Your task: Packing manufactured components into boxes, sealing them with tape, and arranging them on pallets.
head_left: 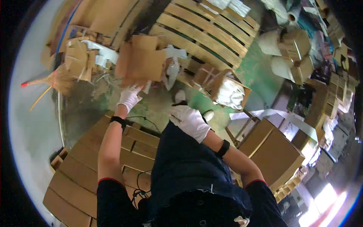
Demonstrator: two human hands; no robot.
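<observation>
My left hand point(129, 97), in a white glove, reaches out in front of me with its thumb apart and fingers stretched. Its fingertips are at the lower edge of an open brown cardboard box point(145, 62), slightly blurred; whether they touch it I cannot make out. A crumpled clear plastic bag point(172, 72) is just right of that box. My right hand point(191, 123), gloved in white too, is close to my body over the top of my dark apron point(189, 162). Its fingers are smeared and point left, and nothing held in them can be made out.
Ahead lies a wooden pallet point(204, 28). A carton with white contents point(230, 92) stands right of centre. A large closed carton point(270, 151) is by my right arm. Flat stacked cartons point(81, 166) are at lower left. A straw broom point(56, 79) leans at the left wall.
</observation>
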